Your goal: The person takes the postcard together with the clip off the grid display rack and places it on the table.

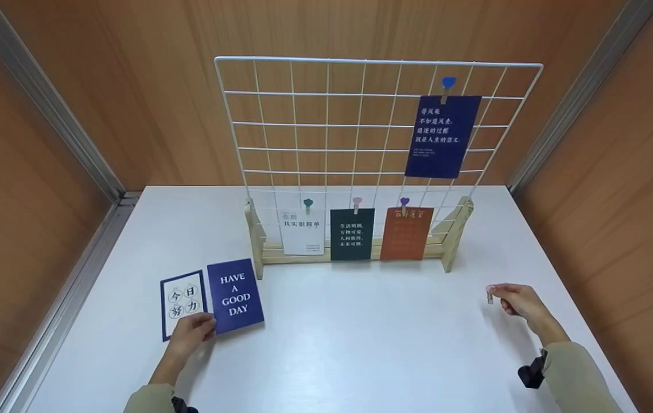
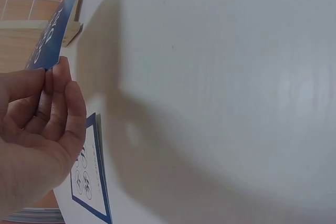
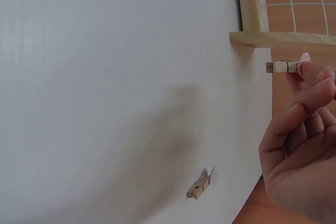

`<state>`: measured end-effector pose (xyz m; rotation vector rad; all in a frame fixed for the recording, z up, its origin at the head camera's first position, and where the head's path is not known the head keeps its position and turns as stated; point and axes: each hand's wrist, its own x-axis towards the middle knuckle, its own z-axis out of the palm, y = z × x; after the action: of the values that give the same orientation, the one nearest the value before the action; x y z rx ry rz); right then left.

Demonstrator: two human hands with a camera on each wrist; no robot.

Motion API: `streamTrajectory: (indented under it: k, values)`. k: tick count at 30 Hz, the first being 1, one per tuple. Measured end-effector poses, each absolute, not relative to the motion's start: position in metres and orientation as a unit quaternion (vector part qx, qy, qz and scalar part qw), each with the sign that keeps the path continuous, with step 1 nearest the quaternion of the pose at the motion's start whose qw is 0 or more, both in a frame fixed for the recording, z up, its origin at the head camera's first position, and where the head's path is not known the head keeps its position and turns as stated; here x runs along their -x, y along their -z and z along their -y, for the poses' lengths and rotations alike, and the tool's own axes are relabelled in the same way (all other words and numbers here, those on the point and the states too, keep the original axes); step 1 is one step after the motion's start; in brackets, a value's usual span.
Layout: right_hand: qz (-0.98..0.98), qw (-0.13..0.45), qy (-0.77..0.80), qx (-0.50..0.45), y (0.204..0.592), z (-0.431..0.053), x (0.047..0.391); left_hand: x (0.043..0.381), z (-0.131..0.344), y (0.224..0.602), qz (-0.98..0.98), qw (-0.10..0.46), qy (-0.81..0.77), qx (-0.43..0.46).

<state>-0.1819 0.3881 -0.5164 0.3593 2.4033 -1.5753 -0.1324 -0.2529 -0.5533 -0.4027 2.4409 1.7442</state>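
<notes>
My left hand (image 1: 190, 334) pinches the lower left corner of a dark blue card (image 1: 237, 297) printed HAVE A GOOD DAY. In the left wrist view this card (image 2: 54, 35) is tilted up off the table. Beside it lies a white card with a blue border (image 1: 183, 295), partly covered by the left hand. At the right, my right hand (image 1: 524, 305) holds a small wooden clothespin (image 3: 283, 67) with a pink top between thumb and fingers, above the table. A second wooden clothespin (image 3: 199, 184) lies on the table below that hand.
A white wire grid (image 1: 326, 123) stands in a wooden base (image 1: 451, 238). Clothespins hold a blue card (image 1: 447, 163) at its upper right, and white (image 1: 304, 236), dark green (image 1: 352, 252) and orange (image 1: 407, 244) cards along the bottom. Wooden walls enclose the white table (image 1: 355, 344).
</notes>
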Motion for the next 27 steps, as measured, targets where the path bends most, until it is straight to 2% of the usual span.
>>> streamTrajectory:
  k: [18, 27]
  values:
    - [-0.846, 0.136, 0.493, -0.149, 0.536, -0.411, 0.183, 0.137, 0.259, 0.557, -0.812, 0.094, -0.559, 0.139]
    - [-0.854, 0.138, 0.479, -0.151, 0.537, -0.421, 0.185, 0.139, 0.261, 0.560, -0.823, 0.095, -0.543, 0.137]
